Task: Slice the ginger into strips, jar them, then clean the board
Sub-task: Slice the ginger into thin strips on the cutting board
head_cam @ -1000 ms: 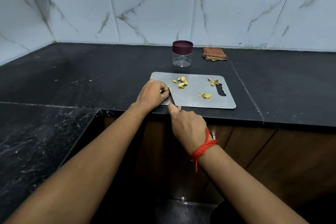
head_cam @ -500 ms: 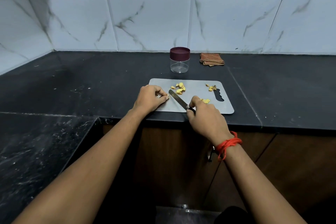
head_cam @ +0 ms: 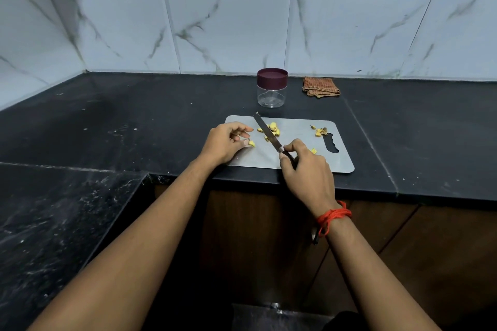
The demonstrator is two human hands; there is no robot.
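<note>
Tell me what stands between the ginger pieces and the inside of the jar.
The maroon lid sits on the jar, closing it. The counter between the board and the jar shows nothing else.

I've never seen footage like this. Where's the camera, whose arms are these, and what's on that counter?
No machine here: a person wears a camera on the head, so the single view looks down at their own arms. On the black counter lies a grey board with scattered ginger pieces. Behind it stand a lidded jar and a folded cloth. The right hand grips a knife, blade over the ginger. The left hand has its fingers touching one small piece; whether they pinch it is unclear.
</note>
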